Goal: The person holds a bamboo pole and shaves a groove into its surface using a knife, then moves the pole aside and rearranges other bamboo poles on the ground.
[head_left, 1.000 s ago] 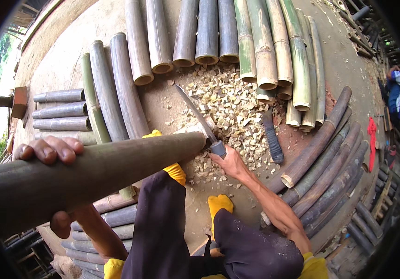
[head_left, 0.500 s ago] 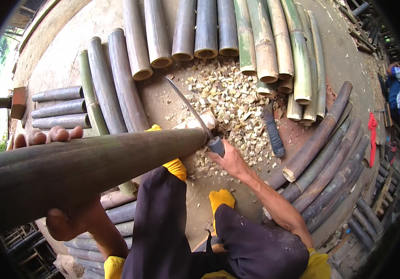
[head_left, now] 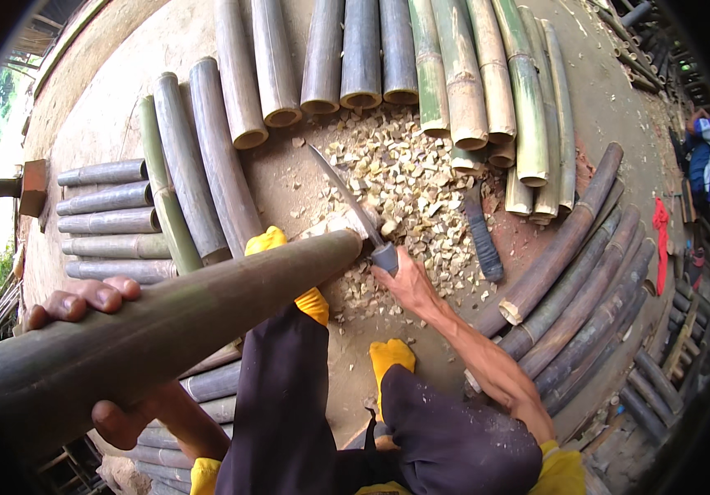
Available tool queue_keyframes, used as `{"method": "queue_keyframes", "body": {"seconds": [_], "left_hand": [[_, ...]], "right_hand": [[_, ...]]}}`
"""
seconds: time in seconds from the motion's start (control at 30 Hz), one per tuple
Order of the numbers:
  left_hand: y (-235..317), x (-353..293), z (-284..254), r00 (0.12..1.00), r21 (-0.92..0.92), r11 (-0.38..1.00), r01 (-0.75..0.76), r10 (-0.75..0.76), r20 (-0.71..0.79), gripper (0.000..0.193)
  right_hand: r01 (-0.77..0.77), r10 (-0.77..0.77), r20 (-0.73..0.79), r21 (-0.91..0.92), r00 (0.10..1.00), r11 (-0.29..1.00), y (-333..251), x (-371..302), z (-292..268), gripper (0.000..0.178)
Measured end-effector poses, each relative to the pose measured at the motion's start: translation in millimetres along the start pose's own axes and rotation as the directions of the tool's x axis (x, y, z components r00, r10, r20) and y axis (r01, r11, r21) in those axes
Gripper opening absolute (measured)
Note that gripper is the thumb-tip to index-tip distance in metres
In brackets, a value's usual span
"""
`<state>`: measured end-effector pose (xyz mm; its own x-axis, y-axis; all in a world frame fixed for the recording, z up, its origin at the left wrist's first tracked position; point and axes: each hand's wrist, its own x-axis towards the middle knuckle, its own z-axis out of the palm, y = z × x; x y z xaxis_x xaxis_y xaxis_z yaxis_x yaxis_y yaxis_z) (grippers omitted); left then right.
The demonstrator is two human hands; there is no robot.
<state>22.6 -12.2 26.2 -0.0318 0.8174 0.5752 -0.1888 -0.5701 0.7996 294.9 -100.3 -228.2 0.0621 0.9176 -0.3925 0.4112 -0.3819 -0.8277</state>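
Note:
A thick dark bamboo pole (head_left: 181, 313) slants from the lower left to the middle of the head view. My left hand (head_left: 128, 419) is wrapped round its near part, fingers over the top and thumb showing underneath. In my right hand (head_left: 412, 282) is a machete with a dark handle and a long, slightly curved blade (head_left: 340, 190) pointing up and left. The blade lies close by the pole's far end; I cannot tell whether they touch. Just behind that end sits a pale, rough block (head_left: 348, 221), partly hidden. My feet in yellow socks (head_left: 392, 356) are on either side.
Many pale chips (head_left: 421, 190) cover the ground ahead. Bamboo lengths (head_left: 361, 58) lie in rows at the front, left and right (head_left: 561, 247). A dark wrapped, handle-like piece (head_left: 484, 235) lies by the chips. Another person (head_left: 705, 157) is at the far right.
The near part of the pole has swung down and toward me, with my left hand on it. The machete has shifted slightly right and down, still in my right hand.

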Motion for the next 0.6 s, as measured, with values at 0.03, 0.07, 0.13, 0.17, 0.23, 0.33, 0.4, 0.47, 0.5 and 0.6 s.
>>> {"method": "queue_keyframes", "body": {"seconds": [0.03,0.07,0.13,0.17,0.23,0.33,0.4,0.47,0.5,0.6], "left_hand": [[3.5,1.2,-3.0,1.000,-0.033,0.999,0.019,-0.019,-0.001,0.084],[6.9,3.1,-7.5,0.999,-0.066,0.997,0.037,-0.038,-0.001,0.083],[-1.1,0.7,-16.4,0.999,-0.088,0.996,0.035,-0.037,-0.016,0.084],[0.9,-0.9,-25.7,0.999,-0.039,0.999,0.026,-0.027,-0.030,0.086],[-1.2,1.3,-31.5,1.000,-0.031,1.000,0.002,-0.003,-0.029,0.088],[-5.5,3.5,-25.5,0.999,-0.080,0.997,-0.015,0.017,0.029,0.089],[-9.9,5.6,-23.6,0.997,-0.105,0.994,-0.032,0.040,0.068,0.090],[-8.3,6.6,-34.6,0.997,-0.127,0.992,-0.016,0.026,0.077,0.089],[-11.0,7.8,-36.7,0.996,-0.142,0.990,-0.027,0.039,0.084,0.089],[1.7,12.7,-44.8,0.988,-0.106,0.994,-0.015,0.031,0.151,0.089]], "right_hand": [[-0.085,0.080,0.057,0.096,0.995,0.992,-17.5,-10.9,-4.3,0.035],[0.020,-0.019,-0.016,0.104,1.000,0.994,-33.5,-20.7,-7.0,0.034],[0.233,-0.216,-0.171,0.083,0.961,0.969,-51.8,-29.7,-15.4,0.033],[0.332,-0.310,-0.218,0.068,0.925,0.941,-60.5,-32.0,-13.4,0.035],[0.514,-0.489,-0.344,-0.022,0.802,0.858,-77.9,-34.7,-19.5,0.039],[0.115,-0.129,-0.097,-0.130,0.987,0.985,-16.1,-15.9,-3.1,0.036],[-0.061,0.061,0.011,-0.016,0.998,0.998,4.2,-0.9,-7.0,0.035],[-0.026,0.026,0.022,0.006,0.999,1.000,-18.1,-4.2,-14.2,0.035],[-0.020,0.019,0.034,0.018,0.999,1.000,-31.3,-11.4,-17.7,0.035],[0.352,-0.345,-0.202,0.000,0.917,0.936,-59.7,-31.4,-11.2,0.040]]}}
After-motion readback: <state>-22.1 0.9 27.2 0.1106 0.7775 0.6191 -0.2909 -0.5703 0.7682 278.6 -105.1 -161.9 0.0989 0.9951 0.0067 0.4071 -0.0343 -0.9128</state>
